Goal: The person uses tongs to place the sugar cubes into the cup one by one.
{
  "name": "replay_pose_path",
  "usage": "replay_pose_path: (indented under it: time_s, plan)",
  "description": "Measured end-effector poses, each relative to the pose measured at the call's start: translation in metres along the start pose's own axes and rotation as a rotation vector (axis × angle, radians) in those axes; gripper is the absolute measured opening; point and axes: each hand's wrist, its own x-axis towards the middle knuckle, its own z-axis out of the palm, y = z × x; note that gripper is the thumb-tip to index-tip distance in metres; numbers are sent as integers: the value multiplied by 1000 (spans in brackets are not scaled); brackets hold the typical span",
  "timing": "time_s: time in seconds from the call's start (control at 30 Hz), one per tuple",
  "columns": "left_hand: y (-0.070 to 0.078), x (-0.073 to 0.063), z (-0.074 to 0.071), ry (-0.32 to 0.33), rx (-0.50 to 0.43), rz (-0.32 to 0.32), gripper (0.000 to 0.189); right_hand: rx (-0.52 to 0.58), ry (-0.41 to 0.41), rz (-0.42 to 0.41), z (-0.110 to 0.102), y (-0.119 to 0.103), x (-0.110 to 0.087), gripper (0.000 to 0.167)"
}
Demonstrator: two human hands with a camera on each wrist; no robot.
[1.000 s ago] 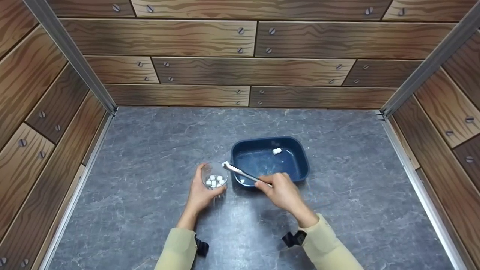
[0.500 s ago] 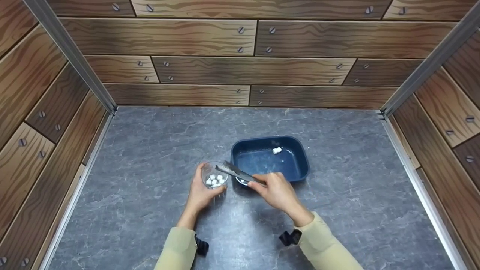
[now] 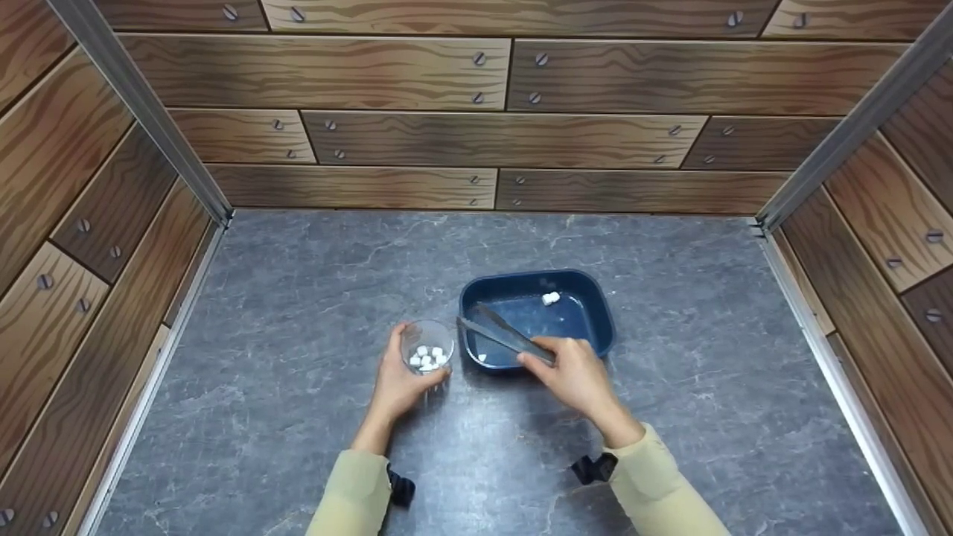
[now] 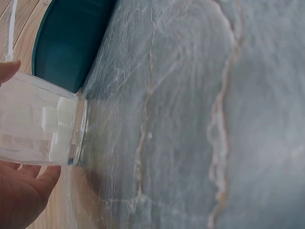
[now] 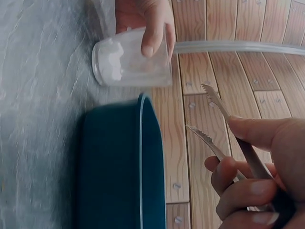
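My left hand [image 3: 398, 383] holds a clear drinking glass [image 3: 414, 339] around its side, thumb toward the near right. Several small white cubes [image 3: 424, 360] lie at the bottom of this glass, which stands on the grey surface in the left wrist view. With my right hand [image 3: 577, 378] I grip metal serving tongs [image 3: 510, 341], whose toothed tips are spread with nothing between them. In the head view these tongs overlap the left part of a dark blue rectangular dish [image 3: 604, 327]. Two white cubes [image 3: 550, 298] sit together toward its far right corner.
A small white piece [image 3: 482, 359] shows at the near left corner of the dish. The grey marbled tabletop [image 3: 313, 298] is bounded by wood-patterned panels [image 3: 409, 138] at the back and sides, with metal rails [image 3: 826, 357] along the corners.
The tongs held a white cube over the glass one second ago. They spread apart there, the cube left them, and my right hand moved them right, over the dish. My left hand stayed put.
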Motion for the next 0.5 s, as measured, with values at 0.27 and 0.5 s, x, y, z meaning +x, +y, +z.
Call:
replay_pose_path:
  time_s: [0.27,0.5]
  plan:
    - [1,0,1,-13,-26,-28,100,-64,54,72,-11,24,-1,36]
    - [1,-1,1,-4,-20,-14,100,-218,69,124,-18,44,-1,39]
